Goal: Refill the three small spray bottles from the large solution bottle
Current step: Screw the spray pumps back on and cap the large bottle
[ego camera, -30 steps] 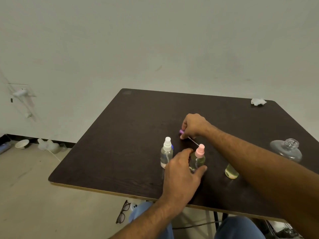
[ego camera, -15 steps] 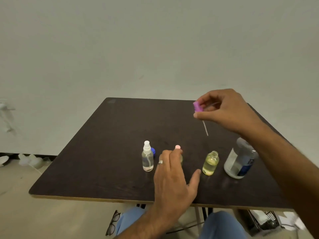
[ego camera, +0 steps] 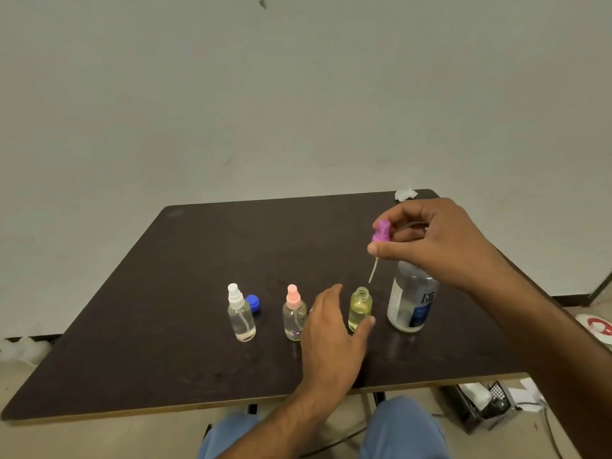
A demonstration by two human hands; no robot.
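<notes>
The right hand (ego camera: pixel 440 241), at the right of the frame, pinched a purple spray head (ego camera: pixel 381 231) between thumb and curled fingers (ego camera: pixel 402 213), its thin dip tube (ego camera: pixel 373 272) hanging down and ending just above and to the right of the open neck of the uncapped small bottle (ego camera: pixel 360 308). That bottle stood on the dark worktop (ego camera: pixel 165 309) at centre right, holding yellowish liquid. The left hand (ego camera: pixel 331 339) lay low over the worktop in the lower centre with its fingers relaxed and spread, holding nothing; its thumb tip was touching or just beside the bottle's lower right side, and I could not tell which. To the left stood the pink-capped spray bottle (ego camera: pixel 294 314), partly behind the left hand, and further left the white-capped spray bottle (ego camera: pixel 240 314), a blue cap (ego camera: pixel 253 302) just behind it. The large solution bottle (ego camera: pixel 410 301) stood uncapped just right of the open bottle, its neck hidden by the right hand. A crumpled white tissue (ego camera: pixel 405 194) lay at the worktop's far right corner.
</notes>
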